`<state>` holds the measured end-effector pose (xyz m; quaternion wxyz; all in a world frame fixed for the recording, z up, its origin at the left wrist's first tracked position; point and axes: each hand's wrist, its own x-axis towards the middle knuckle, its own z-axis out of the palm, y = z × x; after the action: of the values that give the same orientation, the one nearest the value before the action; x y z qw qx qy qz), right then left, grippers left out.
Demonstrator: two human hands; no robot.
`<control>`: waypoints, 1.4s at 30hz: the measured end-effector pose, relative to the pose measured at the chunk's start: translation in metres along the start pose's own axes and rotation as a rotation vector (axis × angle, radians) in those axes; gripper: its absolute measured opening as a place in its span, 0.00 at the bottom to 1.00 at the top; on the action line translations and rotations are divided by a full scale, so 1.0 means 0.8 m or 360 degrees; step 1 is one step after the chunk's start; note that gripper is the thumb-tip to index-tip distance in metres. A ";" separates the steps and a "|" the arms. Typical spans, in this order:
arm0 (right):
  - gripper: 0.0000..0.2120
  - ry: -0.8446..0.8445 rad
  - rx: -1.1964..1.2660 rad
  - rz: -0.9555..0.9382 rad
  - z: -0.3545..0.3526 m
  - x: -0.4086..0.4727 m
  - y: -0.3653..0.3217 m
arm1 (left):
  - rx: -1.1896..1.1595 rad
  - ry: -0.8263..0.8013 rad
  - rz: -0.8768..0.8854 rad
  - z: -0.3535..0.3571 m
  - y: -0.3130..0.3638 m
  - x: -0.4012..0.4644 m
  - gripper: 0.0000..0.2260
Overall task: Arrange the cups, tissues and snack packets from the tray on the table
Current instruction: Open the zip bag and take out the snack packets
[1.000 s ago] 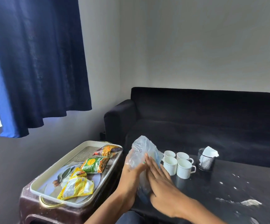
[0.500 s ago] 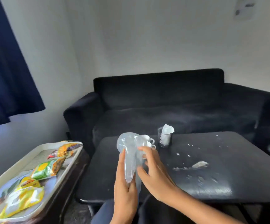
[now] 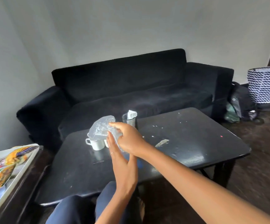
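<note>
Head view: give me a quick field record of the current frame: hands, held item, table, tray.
right hand: pinches clear plastic bag above the table
left hand: fingers straight, flat against the bag
table: black, holds white cups and glass of tissues; pale scraps scattered
tray: on side stand at left, still holds snack packets
behind table: black sofa

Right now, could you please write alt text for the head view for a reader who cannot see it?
Two hands, right hand and left hand, handle a crumpled clear plastic bag above white cups on a black table. A tissue holder stands behind; snack packets remain on a tray at left.
</note>
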<state>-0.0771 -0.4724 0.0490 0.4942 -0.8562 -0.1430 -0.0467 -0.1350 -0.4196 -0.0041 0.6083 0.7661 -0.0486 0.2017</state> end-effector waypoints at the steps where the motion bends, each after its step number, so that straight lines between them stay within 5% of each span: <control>1: 0.29 0.0017 -0.0002 0.0015 -0.009 -0.002 0.007 | -0.0003 -0.0021 0.0003 0.011 0.000 -0.002 0.38; 9: 0.26 0.0242 0.0043 0.0188 -0.104 -0.052 0.072 | -0.0010 -0.0382 0.0172 0.109 -0.003 -0.029 0.38; 20: 0.31 0.0922 0.0167 0.0611 -0.208 -0.224 0.173 | -0.0063 -0.1280 0.0339 0.233 -0.007 -0.127 0.39; 24: 0.23 0.1140 0.0308 0.0748 -0.225 -0.288 0.201 | -0.0242 -0.1734 0.0056 0.258 0.002 -0.159 0.41; 33: 0.30 0.1351 0.0213 0.1169 -0.196 -0.399 0.271 | -0.0102 -0.2595 -0.0580 0.298 -0.024 -0.197 0.40; 37: 0.29 0.1404 0.0178 0.1270 -0.176 -0.427 0.289 | 0.0168 -0.2802 -0.0487 0.320 -0.046 -0.212 0.40; 42: 0.28 0.1353 -0.0143 0.1536 -0.139 -0.452 0.330 | 0.0726 -0.3082 0.0071 0.348 -0.081 -0.231 0.41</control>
<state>-0.3387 -0.7641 -0.1942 0.4369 -0.7509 0.4686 -0.1602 -0.2135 -0.6996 -0.1814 0.1405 0.6978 -0.4985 -0.4947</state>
